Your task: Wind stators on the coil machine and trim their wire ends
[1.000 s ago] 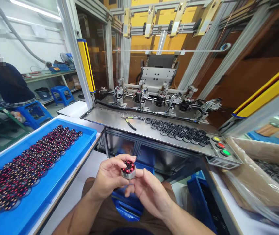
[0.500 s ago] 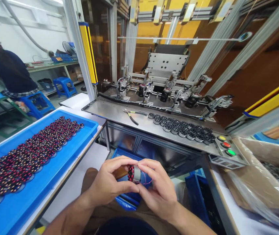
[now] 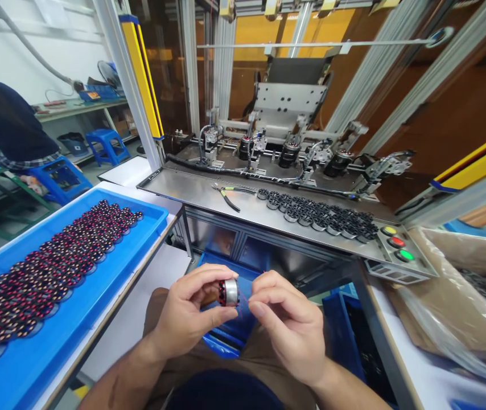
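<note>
Between the thumb and fingers of my left hand (image 3: 187, 307) is a motor stator (image 3: 229, 292), a short cylinder with a silvery metal band and dark red windings on its left end. My right hand (image 3: 289, 324) is just to its right, thumb and fingertips pinched together. A thin red wire (image 3: 243, 298) trails from the stator towards these fingertips; its far end is hidden in the pinch. Both hands are above my lap, over a blue bin (image 3: 221, 341).
A blue tray (image 3: 110, 285) on the left holds many wound stators. On the metal bench lie cutters (image 3: 228, 199) and rows of dark stator cores (image 3: 320, 213), near a button box (image 3: 400, 250). A machine stands behind. A lined carton (image 3: 439, 319) is at right; a person (image 3: 8, 119) sits far left.
My right hand has come off the stator and moved a little right, drawing the wire out. My left hand keeps the stator. The camera view has shifted slightly.
</note>
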